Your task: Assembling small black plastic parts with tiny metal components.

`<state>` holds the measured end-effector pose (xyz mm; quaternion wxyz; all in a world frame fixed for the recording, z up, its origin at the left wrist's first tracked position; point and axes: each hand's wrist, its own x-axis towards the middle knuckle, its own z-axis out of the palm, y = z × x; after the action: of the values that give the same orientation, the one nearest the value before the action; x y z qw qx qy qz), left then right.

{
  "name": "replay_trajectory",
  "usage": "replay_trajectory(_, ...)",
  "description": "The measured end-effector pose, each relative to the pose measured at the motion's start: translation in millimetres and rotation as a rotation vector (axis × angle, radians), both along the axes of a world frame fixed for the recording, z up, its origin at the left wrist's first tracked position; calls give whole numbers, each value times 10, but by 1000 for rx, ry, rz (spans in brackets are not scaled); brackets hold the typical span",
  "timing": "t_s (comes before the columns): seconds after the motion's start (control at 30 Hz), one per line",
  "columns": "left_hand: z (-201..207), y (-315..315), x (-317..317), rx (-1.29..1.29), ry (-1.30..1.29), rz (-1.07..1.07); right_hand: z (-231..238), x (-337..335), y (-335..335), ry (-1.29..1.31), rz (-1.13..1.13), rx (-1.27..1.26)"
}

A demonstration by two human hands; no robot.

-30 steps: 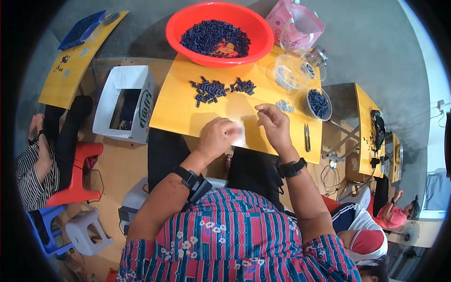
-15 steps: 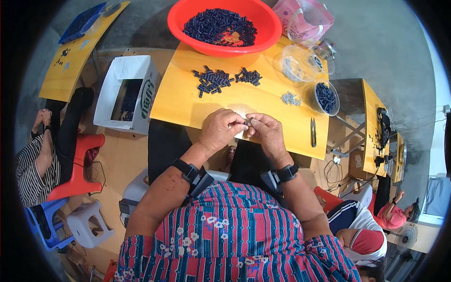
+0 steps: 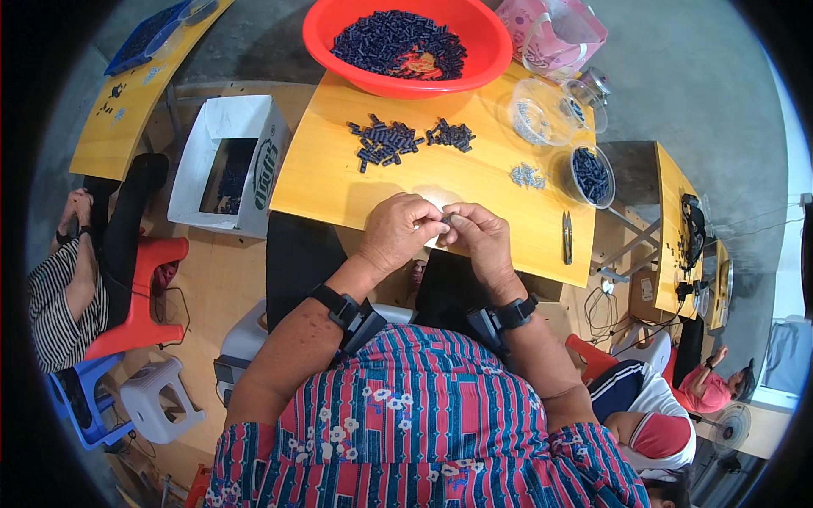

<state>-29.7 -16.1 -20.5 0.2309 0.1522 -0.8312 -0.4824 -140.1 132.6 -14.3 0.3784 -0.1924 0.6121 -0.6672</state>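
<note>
At the near edge of the yellow table my left hand (image 3: 398, 229) and my right hand (image 3: 480, 240) meet fingertip to fingertip, both closed in a pinch. Between them is a small dark piece (image 3: 446, 218), mostly covered by the fingers. Beyond the hands lie a larger pile of short dark-blue cylindrical pieces (image 3: 385, 142) and a smaller pile of them (image 3: 450, 135). A little heap of small silvery pieces (image 3: 527, 176) lies to the right. Black thread snips (image 3: 567, 237) rest near the table's right edge.
A red basin (image 3: 491, 59) of dark pieces stands at the back, beside a pink bag (image 3: 563, 38). Clear plastic tubs (image 3: 542, 114) and a tub of dark pieces (image 3: 590, 176) line the right side. Left of the yellow table (image 3: 318, 182) stands a white box (image 3: 190, 182). Other people sit nearby.
The fingertips have shifted slightly, and less of the small dark piece shows between them. The table things appear very slightly shifted in the picture.
</note>
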Motion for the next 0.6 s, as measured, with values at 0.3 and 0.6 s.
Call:
replay_trajectory(0.3,-2,0,3,-3,-13,4,-27,28,-2,4,-15,-21)
replay_trajectory(0.6,2,-4,-8,7,-16,-6,-26,22,-5,-8,-22,-1)
